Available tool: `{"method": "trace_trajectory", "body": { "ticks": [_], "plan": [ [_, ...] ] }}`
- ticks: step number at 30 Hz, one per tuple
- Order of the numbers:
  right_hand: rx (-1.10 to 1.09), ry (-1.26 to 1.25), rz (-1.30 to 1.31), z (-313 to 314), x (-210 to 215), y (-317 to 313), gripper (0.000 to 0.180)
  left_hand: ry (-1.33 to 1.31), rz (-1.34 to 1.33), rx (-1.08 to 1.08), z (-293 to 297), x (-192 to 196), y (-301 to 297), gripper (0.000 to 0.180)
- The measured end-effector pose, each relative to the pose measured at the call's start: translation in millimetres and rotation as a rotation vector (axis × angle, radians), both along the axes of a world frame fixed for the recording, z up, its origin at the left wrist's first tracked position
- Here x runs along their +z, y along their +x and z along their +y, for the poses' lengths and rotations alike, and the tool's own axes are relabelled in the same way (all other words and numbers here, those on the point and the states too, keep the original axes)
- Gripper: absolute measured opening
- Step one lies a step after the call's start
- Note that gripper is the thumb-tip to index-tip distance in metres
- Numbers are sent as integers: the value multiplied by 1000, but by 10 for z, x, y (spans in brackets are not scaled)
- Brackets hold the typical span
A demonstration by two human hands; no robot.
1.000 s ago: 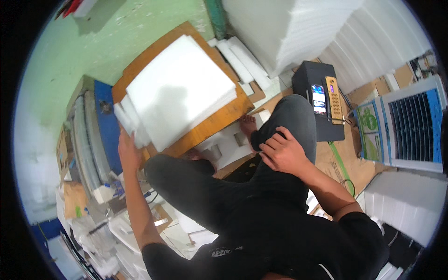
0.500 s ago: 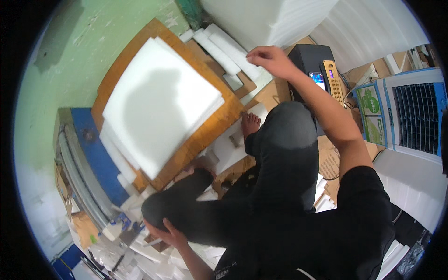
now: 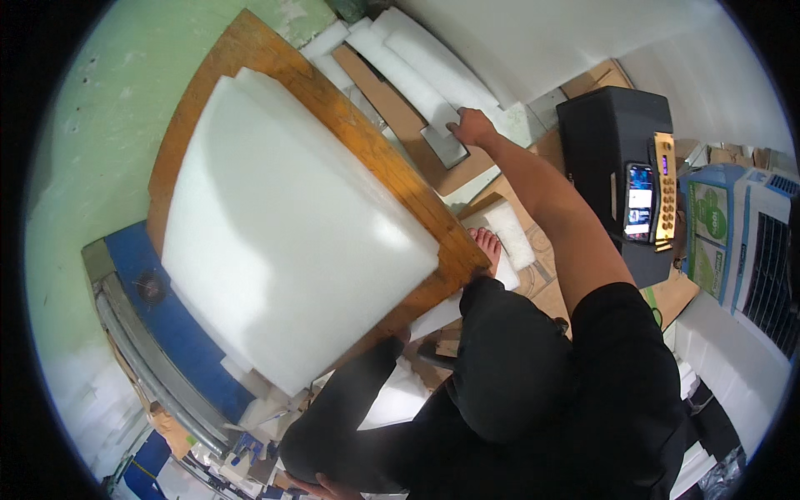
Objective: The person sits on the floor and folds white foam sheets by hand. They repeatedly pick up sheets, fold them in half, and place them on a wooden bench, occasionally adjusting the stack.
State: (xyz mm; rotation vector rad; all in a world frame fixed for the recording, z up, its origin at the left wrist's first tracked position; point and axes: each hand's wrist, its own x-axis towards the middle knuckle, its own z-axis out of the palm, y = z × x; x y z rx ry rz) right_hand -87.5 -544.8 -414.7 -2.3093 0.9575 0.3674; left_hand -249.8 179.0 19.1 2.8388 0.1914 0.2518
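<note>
Beyond the wooden board (image 3: 250, 58), the right hand (image 3: 472, 127) closes on a small grey plate (image 3: 444, 147) (not lifted); left hand (image 3: 321, 487) grip unclear.

White foam, orange-brown wood, pale green wall.

White foam sheets (image 3: 292, 250) lie on an orange-brown wooden board (image 3: 333, 108); white foam strips (image 3: 417, 67) beside brown cardboard (image 3: 392, 108). Small grey slab (image 3: 444, 146) at the right hand (image 3: 472, 127). Blue frame (image 3: 179, 333) below. Black box (image 3: 608, 142) carries a gold panel (image 3: 663, 192). Clothing (image 3: 533, 400) black. Carton (image 3: 710, 237) white and green.
</note>
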Motion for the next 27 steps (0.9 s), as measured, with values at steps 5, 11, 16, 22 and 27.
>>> {"method": "trace_trajectory", "body": {
  "ticks": [5, 11, 16, 22, 27],
  "plan": [
    [-188, 6, 73, 241, -108, 435, 71, 3, 36, 46, -183, -35, 88, 89],
    [-373, 47, -13, 489, -249, 658, 77, 6, 66, 54, -269, -102, 212, 89],
    [-274, 175, 49, 552, -124, 628, 70, 2, 77, 47, -247, -89, 254, 89],
    [-368, -296, -219, 528, -84, -223, 61, -16, 77, 44, -172, -63, 249, 90],
    [-310, -255, -135, 466, -474, -1027, 59, -37, 62, 34, -130, -58, 218, 90]
  ]
}}
